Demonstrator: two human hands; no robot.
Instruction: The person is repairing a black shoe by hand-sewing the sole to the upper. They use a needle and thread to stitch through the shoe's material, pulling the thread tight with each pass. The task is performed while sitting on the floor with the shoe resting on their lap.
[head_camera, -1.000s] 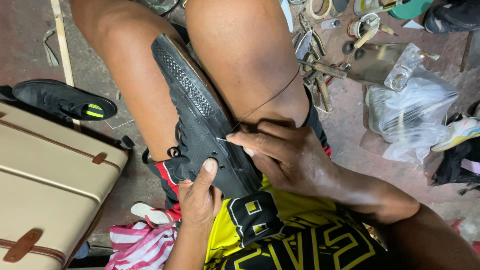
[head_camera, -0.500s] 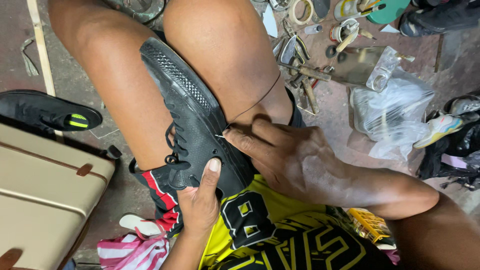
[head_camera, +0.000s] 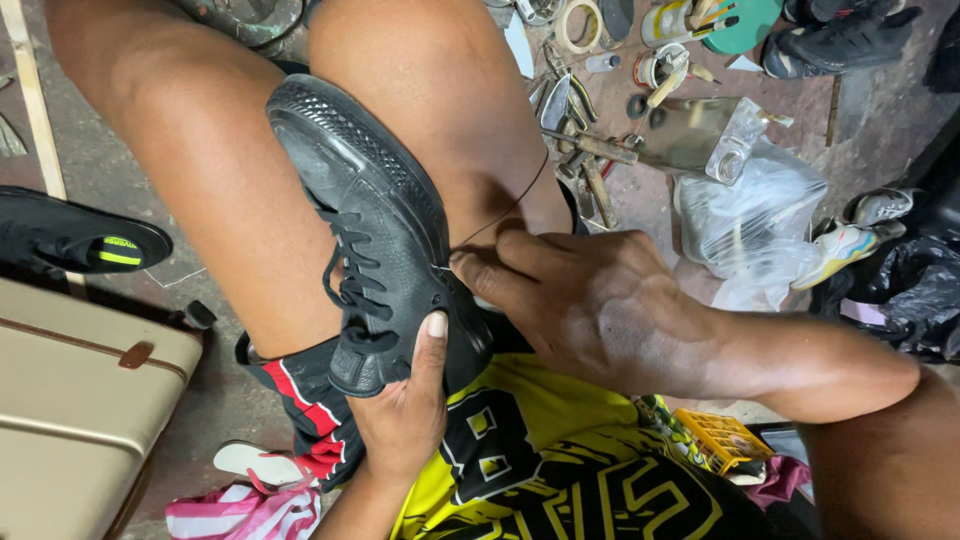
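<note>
A black shoe (head_camera: 385, 240) sits between the person's two bare knees, toe pointing away from the body. The left hand (head_camera: 405, 410) holds the shoe from below, near the heel. Its thumb presses on the side of the shoe, and its other fingers are hidden behind the shoe. The right hand (head_camera: 590, 305) is closed in a pinch at the edge of the sole, just beside the left thumb. A thin dark thread (head_camera: 505, 210) runs up from the fingertips toward the knee. What the fingertips pinch is too small to make out; it may be a needle.

Left of the left hand lies another black shoe (head_camera: 75, 240) with a yellow mark, and a tan case (head_camera: 80, 400) that is cut off by the edge. Past the right hand, metal tools (head_camera: 590, 150) lie on the floor beside a clear plastic bag (head_camera: 750, 225). Under the right arm, a small yellow crate (head_camera: 725, 440) is partly hidden.
</note>
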